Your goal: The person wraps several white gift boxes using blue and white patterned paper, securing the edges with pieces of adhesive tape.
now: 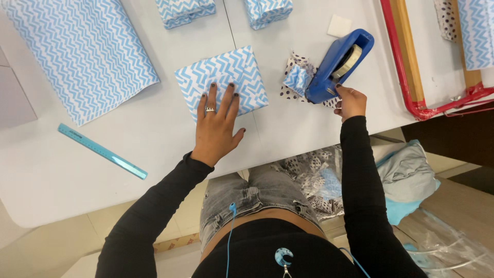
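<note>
Pressing left hand (216, 126), fingers spread flat, on wrapped box (221, 82), right hand (351, 102) fingers gripping blue tape dispenser (337, 67)

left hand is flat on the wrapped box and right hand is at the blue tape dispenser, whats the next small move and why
Probably pull a short strip off the blue tape dispenser. The right hand already grips its lower end, and the roll sits exposed in its upper part. The left hand lies flat on the chevron-wrapped box, pinning the paper against the white table, so the wrap looks ready for taping. No loose strip shows yet.
</note>
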